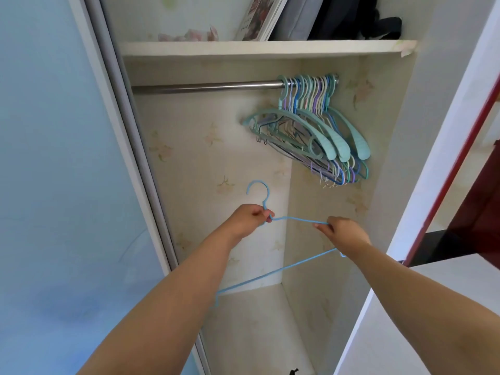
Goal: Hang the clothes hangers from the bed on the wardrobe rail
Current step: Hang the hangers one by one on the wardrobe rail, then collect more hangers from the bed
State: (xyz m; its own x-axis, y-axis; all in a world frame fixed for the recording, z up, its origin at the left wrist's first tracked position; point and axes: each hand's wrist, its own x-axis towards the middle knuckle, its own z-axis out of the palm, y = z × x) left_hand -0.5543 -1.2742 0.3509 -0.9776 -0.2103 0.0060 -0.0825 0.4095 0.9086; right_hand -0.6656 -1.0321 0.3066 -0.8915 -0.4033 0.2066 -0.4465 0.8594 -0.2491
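Note:
I hold one thin light-blue hanger (273, 272) in front of the open wardrobe, well below the metal rail (205, 87). My left hand (249, 219) pinches its neck just under the hook, which points up. My right hand (345, 230) grips the right shoulder wire. Its bottom bar slants down to the left behind my left forearm. Several pastel hangers (311, 125) hang bunched at the rail's right end. The bed is out of sight.
A white shelf (257, 48) above the rail carries a book, folded cloth and a dark bag. A blue sliding door (59, 171) stands to the left. White wardrobe side panel and a dark red frame (457, 171) are at right.

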